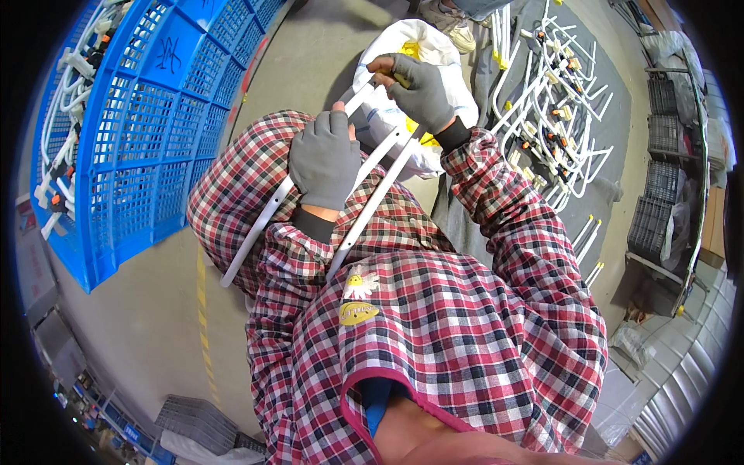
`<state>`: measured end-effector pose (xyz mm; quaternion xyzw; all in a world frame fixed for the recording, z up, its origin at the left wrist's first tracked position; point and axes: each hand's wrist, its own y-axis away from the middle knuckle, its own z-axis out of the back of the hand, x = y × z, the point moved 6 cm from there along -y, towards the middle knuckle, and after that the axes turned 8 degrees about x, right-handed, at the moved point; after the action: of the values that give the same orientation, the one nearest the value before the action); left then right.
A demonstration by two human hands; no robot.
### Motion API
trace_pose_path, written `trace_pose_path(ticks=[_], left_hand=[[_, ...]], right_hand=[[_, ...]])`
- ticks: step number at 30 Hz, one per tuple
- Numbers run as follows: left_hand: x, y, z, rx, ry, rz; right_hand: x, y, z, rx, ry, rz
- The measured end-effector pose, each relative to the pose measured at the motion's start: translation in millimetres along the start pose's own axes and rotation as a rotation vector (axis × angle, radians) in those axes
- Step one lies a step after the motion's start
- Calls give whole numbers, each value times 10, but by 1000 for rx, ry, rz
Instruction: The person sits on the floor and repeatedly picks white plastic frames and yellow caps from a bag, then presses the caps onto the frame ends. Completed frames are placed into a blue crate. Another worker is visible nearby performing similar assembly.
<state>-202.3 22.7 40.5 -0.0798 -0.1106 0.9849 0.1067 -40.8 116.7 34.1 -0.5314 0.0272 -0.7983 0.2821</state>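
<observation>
My left hand point(324, 159), in a grey fingerless glove, is wrapped round a white metal tube point(267, 217) that slants up from my lap. My right hand point(422, 89), gloved alike, has its fingers pinched together at the upper end of that tube; what they hold there is hidden, though a bit of yellow shows by the palm. Two more white tube lengths point(368, 209) with small holes lie across my lap under my hands. Just beyond my hands stands an open white sack point(457, 77) with yellow pieces inside.
A blue plastic crate point(147, 139) holding white tube frames stands at the left. On a dark mat to the right lies a heap of bent white tubes point(554, 116) with orange and black fittings. Shelving with grey crates point(651, 209) lines the far right. Someone's shoe point(453, 27) shows behind the sack.
</observation>
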Motion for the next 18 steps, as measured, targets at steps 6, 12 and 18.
trace_pose_path(ticks=[6,12,18], left_hand=[[-18,30,-61,58,-82,4],[-66,8,38,-21,8,7],[-31,55,75,118,-27,106]], right_hand=[[-32,154,36,11,-279,-128],[-704,-131,378,-322,-695,-324],[-507,-672,-471,281,-795,-385]])
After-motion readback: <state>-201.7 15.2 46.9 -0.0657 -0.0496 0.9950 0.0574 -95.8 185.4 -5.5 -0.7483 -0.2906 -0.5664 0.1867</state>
